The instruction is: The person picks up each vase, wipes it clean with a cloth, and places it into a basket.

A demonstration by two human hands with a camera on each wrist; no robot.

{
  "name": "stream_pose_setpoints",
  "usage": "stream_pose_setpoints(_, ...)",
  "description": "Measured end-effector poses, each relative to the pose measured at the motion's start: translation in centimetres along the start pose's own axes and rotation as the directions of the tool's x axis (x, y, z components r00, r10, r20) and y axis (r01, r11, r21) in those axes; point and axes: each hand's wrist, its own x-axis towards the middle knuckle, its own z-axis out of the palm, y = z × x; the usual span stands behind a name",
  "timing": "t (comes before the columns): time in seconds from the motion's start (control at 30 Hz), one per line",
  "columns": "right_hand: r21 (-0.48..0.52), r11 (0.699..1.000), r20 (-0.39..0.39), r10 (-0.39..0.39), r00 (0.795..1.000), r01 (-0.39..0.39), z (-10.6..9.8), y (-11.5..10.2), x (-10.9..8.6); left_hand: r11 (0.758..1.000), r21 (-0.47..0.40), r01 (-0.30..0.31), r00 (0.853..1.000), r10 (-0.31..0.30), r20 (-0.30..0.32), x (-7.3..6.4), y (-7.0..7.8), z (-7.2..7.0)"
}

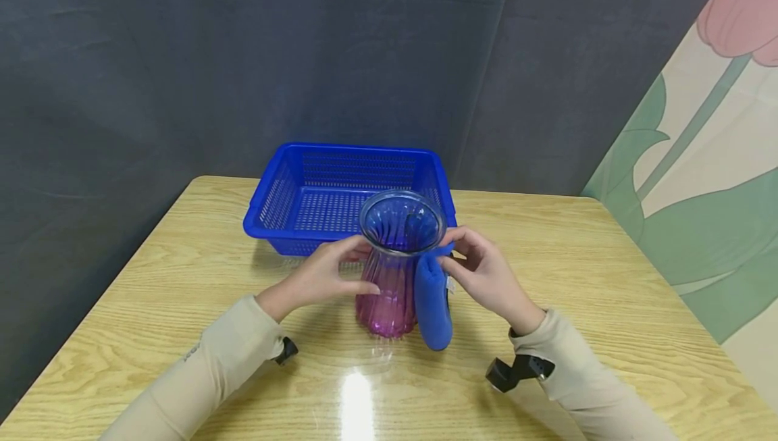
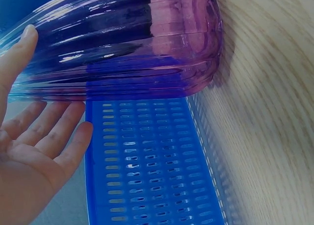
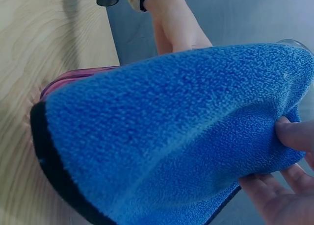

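A fluted glass vase (image 1: 390, 292), blue at the rim and pink at the base, stands upright on the table. My left hand (image 1: 326, 275) is at its left side, thumb in front and fingers behind. In the left wrist view, that hand (image 2: 39, 146) has its fingers spread, with a gap between palm and glass; whether the fingertips touch is hard to tell. My right hand (image 1: 483, 272) pinches a folded blue cloth (image 1: 433, 302) near the vase's rim, and the cloth hangs along the right side. Dark edging and plush pile show on the cloth (image 3: 162, 122) in the right wrist view.
A blue perforated plastic basket (image 1: 261, 233) sits behind the vase on the wooden table (image 1: 182, 279). A dark curtain (image 1: 304, 56) hangs behind the table, and a flower-patterned panel (image 1: 699, 177) stands to the right.
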Motion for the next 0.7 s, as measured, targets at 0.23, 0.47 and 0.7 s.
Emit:
stream_pose_setpoints(0.23, -0.068, 0.997, 0.037, 0.046, 0.998, -0.043, -0.1, 0.5, -0.3, 1.000, 0.008, -0.003, 1.000, 0.003, 0.002, -0.1, 0.1, 0.0)
stream_pose_setpoints(0.47, -0.078, 0.994, 0.062, 0.075, 0.995, -0.070, -0.2, 1.1, -0.5, 0.999, 0.038, -0.019, 1.000, 0.019, 0.003, -0.2, 0.1, 0.0)
stream_pose_setpoints(0.7, -0.065, 0.992, 0.100, 0.112, 0.989, -0.106, -0.3, 1.7, -0.7, 0.999, 0.049, -0.022, 1.000, 0.023, -0.014, -0.3, 0.4, 0.2)
